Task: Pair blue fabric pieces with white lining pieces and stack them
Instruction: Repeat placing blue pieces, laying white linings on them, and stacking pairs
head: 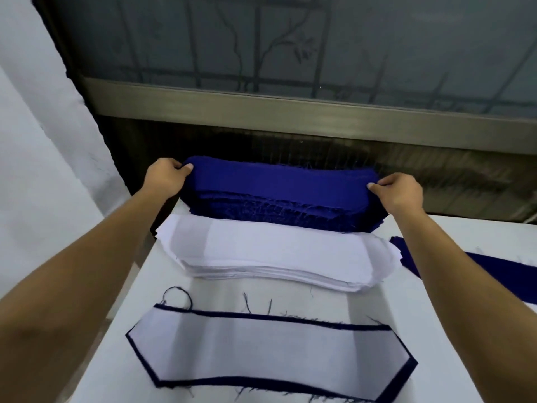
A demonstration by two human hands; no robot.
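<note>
A thick pile of blue fabric pieces lies at the far edge of the white table. My left hand pinches the left end of the top blue piece, and my right hand pinches its right end. Just in front of that pile sits a stack of white lining pieces. Nearest to me lies a paired set: a white lining piece on top of a blue piece, whose dark edge shows all round it.
Another blue fabric piece lies on the table at the right, partly under my right forearm. Loose blue threads lie near the paired set. A window ledge runs behind the table, and white cloth hangs at the left.
</note>
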